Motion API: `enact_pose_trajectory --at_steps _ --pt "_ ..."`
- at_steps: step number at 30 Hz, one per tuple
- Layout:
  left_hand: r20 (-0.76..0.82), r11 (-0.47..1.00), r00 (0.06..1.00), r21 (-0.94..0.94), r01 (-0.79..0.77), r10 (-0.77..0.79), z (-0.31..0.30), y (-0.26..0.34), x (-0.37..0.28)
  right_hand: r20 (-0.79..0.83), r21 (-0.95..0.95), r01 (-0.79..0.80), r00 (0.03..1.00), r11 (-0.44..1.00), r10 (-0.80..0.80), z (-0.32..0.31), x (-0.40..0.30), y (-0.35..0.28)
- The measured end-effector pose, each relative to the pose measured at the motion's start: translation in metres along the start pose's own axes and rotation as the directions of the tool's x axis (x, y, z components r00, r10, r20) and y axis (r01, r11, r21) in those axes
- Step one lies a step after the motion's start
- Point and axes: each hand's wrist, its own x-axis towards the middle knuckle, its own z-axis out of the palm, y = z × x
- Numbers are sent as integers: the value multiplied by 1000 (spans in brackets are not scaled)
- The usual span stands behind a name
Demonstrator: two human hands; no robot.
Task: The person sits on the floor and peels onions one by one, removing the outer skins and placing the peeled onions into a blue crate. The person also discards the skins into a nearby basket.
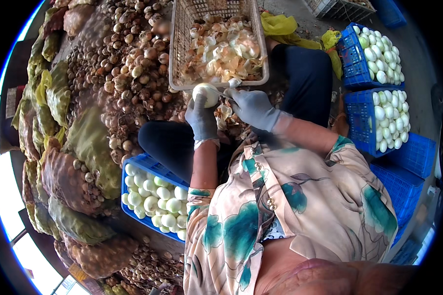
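Note:
A pale, mostly peeled onion [209, 100] is gripped in my gloved left hand [202, 120], just over the near rim of a plastic crate [219, 87]. My gloved right hand [254, 109] holds a small knife [224, 96], its thin blade against the onion's right side. Fingers hide most of the handle. Onion skins [225, 51] fill much of the crate's bottom. A small whitish piece [234, 82] shows at the rim, just above my right fingers; I cannot tell whether it is peel. More loose skins [227, 117] lie below, between my legs.
Unpeeled onions [133, 70] spread in a heap on the left, beside full mesh sacks [92, 147]. A blue crate [153, 224] of peeled onions stands by my left elbow. Two more blue crates [358, 121] of them stand at right, near stacked blue crates [397, 188] and yellow mesh [280, 25].

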Motion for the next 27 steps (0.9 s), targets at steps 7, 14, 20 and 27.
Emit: enact_pose_trajectory --at_steps 7,14,20,27 --pt "106 988 989 107 -110 99 4 2 0 572 418 -704 695 574 437 -49 27 -3" --pt "271 996 962 -66 58 -38 2 -1 -6 652 536 -806 585 252 483 -66 33 25" --pt "229 981 973 177 -81 39 21 -6 -15 620 703 -709 576 -53 532 -13 43 15" --pt "182 898 975 394 -194 131 44 19 -29 491 866 -482 771 -132 407 -40 51 7"
